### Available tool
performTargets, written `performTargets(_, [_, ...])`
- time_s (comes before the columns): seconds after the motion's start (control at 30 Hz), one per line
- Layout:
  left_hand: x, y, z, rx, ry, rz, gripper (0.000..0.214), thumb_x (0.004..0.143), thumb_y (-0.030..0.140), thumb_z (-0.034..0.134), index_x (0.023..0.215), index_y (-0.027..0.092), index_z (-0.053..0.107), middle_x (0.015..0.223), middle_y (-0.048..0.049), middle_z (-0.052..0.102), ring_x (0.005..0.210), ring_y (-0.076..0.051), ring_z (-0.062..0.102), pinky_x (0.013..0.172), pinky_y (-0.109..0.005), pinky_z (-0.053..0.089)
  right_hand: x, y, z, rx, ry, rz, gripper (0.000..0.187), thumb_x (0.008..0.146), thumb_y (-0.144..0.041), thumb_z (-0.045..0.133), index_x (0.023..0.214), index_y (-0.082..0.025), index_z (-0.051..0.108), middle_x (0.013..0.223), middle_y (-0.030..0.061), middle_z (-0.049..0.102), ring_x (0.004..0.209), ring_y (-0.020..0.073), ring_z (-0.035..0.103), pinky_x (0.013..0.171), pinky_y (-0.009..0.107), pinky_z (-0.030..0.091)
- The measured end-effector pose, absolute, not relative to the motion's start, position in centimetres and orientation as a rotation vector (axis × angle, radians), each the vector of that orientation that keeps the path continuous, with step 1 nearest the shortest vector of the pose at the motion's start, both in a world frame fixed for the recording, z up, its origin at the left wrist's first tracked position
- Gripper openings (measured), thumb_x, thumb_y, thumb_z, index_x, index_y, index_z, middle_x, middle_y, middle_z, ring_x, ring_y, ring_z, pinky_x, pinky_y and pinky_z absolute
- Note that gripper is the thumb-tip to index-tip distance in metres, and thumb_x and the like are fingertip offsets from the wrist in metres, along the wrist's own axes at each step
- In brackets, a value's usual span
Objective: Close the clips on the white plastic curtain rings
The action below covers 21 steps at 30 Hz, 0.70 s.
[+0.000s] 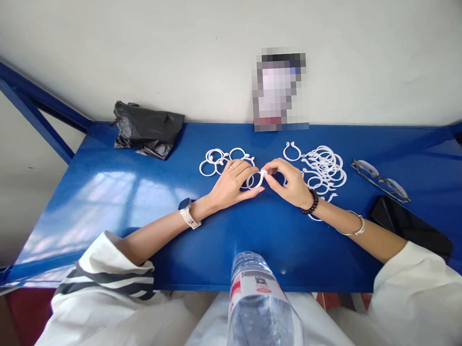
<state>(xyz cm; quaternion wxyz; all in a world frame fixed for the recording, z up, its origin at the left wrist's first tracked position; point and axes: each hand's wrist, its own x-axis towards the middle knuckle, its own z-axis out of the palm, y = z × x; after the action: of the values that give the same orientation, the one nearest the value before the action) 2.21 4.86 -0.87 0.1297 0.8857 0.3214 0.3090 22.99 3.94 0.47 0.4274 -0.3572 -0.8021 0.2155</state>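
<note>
Above the middle of the blue table, both my hands hold one white plastic ring [256,181] between them. My left hand [233,183] grips its left side, thumb below and fingers over the top. The fingertips of my right hand [287,180] pinch the small knob where the ring's ends meet. Behind my left hand lie several similar white rings [207,168], partly covered by the fingers. A larger heap of white rings [325,165] lies to the right of my right hand, overlapping one another. One more ring [292,151] rests beyond that hand.
The blue table [173,248] meets a pale wall. A crumpled black plastic bag [147,127] lies at back left, and a blurred-out object [279,90] leans at the wall. Eyeglasses [380,179] and a black phone [410,225] lie right. A water bottle [261,316] stands at the near edge.
</note>
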Motion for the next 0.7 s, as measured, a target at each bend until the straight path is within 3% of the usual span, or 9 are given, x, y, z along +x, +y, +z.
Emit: performTargets(0.7, [2.35,4.81,-1.0,2.565,1.01,0.992,0.035,0.092,0.044,0.062,0.114,0.017,0.059,0.109,-0.0126,0.065,0.103,-0.025,0.06,0.09,-0.041,0.048,23.06,3.93,0.53,-0.936,-2.022,0.559,0.007,0.096,-0.026,0.054,0.097,-0.023,0.06,0.082,0.0021,0.067,0.074,0.0162,0.063,0.071,0.031,0.054])
